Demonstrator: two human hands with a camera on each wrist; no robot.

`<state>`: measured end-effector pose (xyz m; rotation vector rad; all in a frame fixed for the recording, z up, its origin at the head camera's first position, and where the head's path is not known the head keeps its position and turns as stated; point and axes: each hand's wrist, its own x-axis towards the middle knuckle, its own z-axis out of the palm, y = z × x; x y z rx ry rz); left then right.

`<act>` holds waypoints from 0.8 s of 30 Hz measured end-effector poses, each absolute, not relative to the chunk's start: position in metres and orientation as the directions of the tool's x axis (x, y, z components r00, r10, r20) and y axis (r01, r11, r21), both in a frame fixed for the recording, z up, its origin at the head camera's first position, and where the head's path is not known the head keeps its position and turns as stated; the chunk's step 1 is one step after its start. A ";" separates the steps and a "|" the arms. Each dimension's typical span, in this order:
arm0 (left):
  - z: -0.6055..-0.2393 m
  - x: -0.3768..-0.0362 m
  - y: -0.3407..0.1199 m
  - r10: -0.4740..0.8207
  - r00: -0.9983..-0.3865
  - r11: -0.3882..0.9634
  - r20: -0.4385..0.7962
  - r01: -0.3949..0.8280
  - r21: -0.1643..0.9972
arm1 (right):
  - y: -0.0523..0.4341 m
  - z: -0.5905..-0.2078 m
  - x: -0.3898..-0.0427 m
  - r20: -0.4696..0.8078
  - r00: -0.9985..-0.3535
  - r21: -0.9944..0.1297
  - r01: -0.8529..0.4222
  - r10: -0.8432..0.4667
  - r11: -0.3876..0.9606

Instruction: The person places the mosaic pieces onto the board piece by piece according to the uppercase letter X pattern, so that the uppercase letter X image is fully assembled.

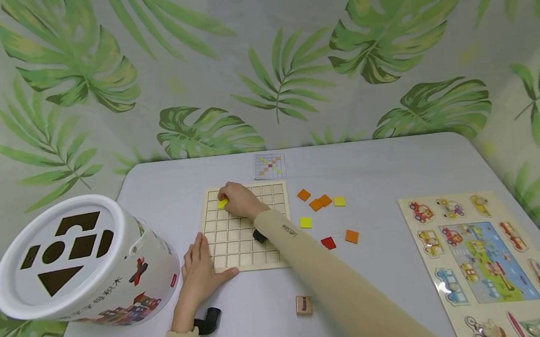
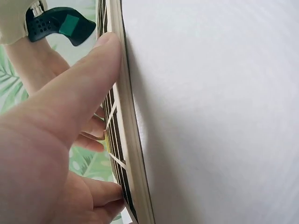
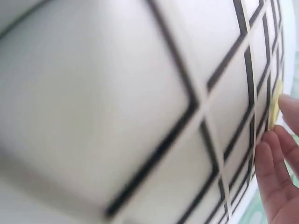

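Observation:
A wooden grid board lies on the table in the head view. Near its far left corner my right hand pinches a yellow square tile at the grid. The right wrist view shows thumb and fingers at the edge of that yellow tile; whether it sits fully in its cell I cannot tell. My left hand rests against the board's near left corner, thumb along the near edge and the other fingers along the left side. The left wrist view shows its thumb touching the board's rim.
Loose orange tiles, yellow tiles and a red tile lie right of the board. A pattern card lies behind it. A letter block sits in front, a white bucket left, a picture puzzle right.

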<state>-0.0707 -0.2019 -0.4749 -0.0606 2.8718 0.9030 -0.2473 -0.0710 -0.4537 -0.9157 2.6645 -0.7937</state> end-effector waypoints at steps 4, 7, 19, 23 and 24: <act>-0.475 -0.071 -0.201 0.001 -0.991 0.825 -0.136 -0.076 0.560 | -0.047 -0.448 -0.251 0.016 -0.773 -0.649 -0.491 -0.635 0.581; -0.474 -0.071 -0.200 0.001 -0.991 0.826 -0.137 -0.076 0.558 | -0.017 -0.441 -0.252 0.060 -0.778 -0.703 -0.477 -0.625 0.527; -0.471 -0.070 -0.202 -0.010 -0.990 0.831 -0.138 -0.085 0.550 | 0.038 -0.455 -0.248 0.054 -0.801 -0.766 -0.416 -0.597 0.490; -0.471 -0.071 -0.200 -0.003 -0.991 0.829 -0.133 -0.077 0.554 | 0.006 -0.458 -0.249 0.059 -0.757 -0.734 -0.475 -0.651 0.485; -0.471 -0.071 -0.199 -0.003 -0.991 0.827 -0.135 -0.078 0.557 | -0.004 -0.458 -0.248 0.058 -0.747 -0.720 -0.491 -0.662 0.491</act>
